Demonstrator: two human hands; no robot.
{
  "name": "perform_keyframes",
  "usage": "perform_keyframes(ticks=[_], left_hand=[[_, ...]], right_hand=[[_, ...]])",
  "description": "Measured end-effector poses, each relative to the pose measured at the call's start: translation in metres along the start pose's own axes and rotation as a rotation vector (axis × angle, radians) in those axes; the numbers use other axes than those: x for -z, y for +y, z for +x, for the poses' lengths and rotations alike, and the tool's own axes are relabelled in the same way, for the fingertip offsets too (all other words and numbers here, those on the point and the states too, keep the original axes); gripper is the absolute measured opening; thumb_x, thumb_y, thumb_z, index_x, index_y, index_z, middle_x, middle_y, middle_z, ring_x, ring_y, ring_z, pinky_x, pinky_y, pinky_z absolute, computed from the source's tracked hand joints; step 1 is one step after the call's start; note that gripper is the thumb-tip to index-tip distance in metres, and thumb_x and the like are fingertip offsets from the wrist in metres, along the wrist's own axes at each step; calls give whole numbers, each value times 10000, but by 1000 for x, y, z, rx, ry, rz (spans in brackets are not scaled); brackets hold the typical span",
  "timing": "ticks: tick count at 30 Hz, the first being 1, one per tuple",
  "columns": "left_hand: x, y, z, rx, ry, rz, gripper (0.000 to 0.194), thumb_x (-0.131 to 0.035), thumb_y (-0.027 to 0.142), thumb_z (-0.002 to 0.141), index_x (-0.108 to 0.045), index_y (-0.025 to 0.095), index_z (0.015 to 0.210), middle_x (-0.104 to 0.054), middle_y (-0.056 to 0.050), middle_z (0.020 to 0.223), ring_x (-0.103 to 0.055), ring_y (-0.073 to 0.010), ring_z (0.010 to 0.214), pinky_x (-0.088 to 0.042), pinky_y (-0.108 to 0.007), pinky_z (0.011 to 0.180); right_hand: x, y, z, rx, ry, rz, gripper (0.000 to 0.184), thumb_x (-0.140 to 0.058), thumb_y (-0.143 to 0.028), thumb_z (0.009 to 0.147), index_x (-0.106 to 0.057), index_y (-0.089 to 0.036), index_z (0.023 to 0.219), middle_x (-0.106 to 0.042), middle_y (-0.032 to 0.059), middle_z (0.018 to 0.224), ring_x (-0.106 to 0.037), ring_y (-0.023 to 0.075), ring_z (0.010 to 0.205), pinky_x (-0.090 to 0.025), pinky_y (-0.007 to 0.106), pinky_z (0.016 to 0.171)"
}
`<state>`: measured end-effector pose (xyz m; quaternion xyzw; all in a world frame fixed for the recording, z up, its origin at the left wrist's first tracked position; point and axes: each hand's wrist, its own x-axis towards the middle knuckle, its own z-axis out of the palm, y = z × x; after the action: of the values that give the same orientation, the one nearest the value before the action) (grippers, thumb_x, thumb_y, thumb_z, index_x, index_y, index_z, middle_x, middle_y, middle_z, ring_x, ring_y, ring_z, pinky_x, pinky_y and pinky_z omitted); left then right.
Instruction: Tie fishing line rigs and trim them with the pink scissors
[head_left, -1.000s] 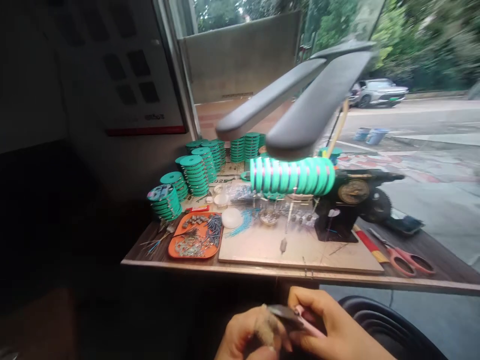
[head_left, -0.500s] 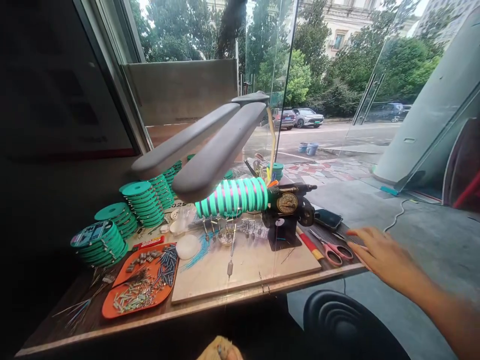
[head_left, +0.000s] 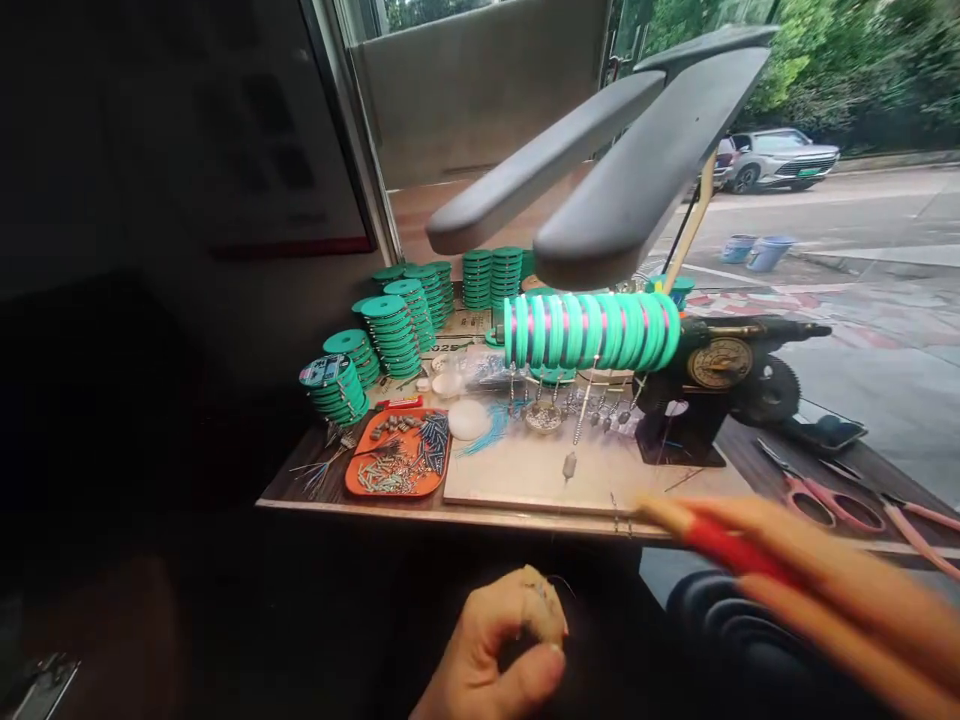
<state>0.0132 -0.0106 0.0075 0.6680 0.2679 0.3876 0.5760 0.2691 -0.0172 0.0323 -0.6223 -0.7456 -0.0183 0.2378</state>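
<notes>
My right hand (head_left: 832, 550), smeared by motion, is closed on a red and yellow stick-like tool (head_left: 720, 545) just past the table's front edge. The tool's pale tip points left. Low in the middle, my left hand (head_left: 502, 640) is curled, with the thumb close to the bent fingers. A thin line curves by its fingertips; what they pinch is too small to make out. Above the hands, a row of green spools (head_left: 592, 330) sits on a black winding machine (head_left: 720, 370) with a dial. A small grey weight (head_left: 569, 466) hangs from the spools on a beaded line.
An orange tray (head_left: 360, 485) of small metal and tube parts lies left of the board (head_left: 487, 490). Stacked green spools (head_left: 394, 335) stand behind it. Pink-handled scissors (head_left: 832, 505) and pliers (head_left: 915, 525) lie right. Two grey padded arms (head_left: 637, 170) overhang the spools.
My right hand has moved left from beside the scissors and taken up the red and yellow tool from the table. My left hand has come further into view. The view has swung left and down.
</notes>
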Motion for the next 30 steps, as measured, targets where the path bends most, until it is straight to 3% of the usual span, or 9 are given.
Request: perform_keyframes(ticks=[2,6,8,10,13,18,20,24,30], left_hand=[[4,17,1,-10,-76,265,262,-484,350,814,-524,187,613,-483,-37,684,-456,-167,664,-349,-274,612],[19,55,25,-223,-82,805,88,-587,173,708,-588,203,625,-518,-5,620,-427,-149,586,-309,-282,581],[25,62,45,-196,-111,694,145,-567,173,705,-578,198,562,-500,20,563,-431,-139,563,-322,-298,635],[26,56,63,-98,-36,300,256,-483,230,763,-567,179,526,-449,31,514,-449,-133,538,-338,-284,603],[14,32,73,-68,104,-91,181,-473,242,770,-621,172,693,-545,2,658,-516,-165,631,-388,-287,614],[-14,10,53,-112,224,320,98,-492,164,788,-574,177,735,-591,-75,895,-520,-212,860,-387,-321,770],[-22,11,48,-70,246,351,118,-505,169,779,-517,186,662,-577,-66,849,-513,-204,820,-389,-306,734],[-34,8,46,68,360,261,112,-530,187,764,-477,188,665,-528,-33,738,-482,-176,725,-376,-280,674],[-47,-2,50,120,454,43,117,-530,222,788,-449,187,711,-475,-2,705,-430,-142,685,-361,-244,662]], right_hand=[[1,-41,9,406,-88,26,409,-374,-226,842,-428,-213,1247,-636,88,1022,-606,203,847,-487,289,677],[8,-71,53,618,-65,-101,212,-487,-122,740,-622,-193,888,-600,32,657,-523,181,543,-396,293,515],[18,-61,72,620,-291,76,165,-494,-146,776,-630,-219,833,-615,20,716,-547,174,617,-409,277,570],[26,-49,82,510,-514,397,174,-466,-208,835,-614,-246,917,-625,-3,817,-572,161,716,-428,241,625],[27,-42,85,283,-592,764,206,-438,-279,861,-553,-242,1029,-613,-9,935,-579,155,826,-441,212,675],[11,-58,90,249,-602,523,272,-341,-330,908,-584,-210,877,-625,-1,784,-575,135,701,-403,216,620],[1,-64,93,278,-535,306,424,-275,-362,929,-592,-202,696,-607,-9,619,-544,117,540,-332,209,499],[-23,-71,92,326,-123,-142,493,-285,-324,907,-562,-185,524,-580,23,450,-494,131,386,-143,259,441],[-41,-70,94,375,56,-192,453,-280,-287,891,-571,-166,566,-597,60,459,-527,155,412,-123,276,492]])
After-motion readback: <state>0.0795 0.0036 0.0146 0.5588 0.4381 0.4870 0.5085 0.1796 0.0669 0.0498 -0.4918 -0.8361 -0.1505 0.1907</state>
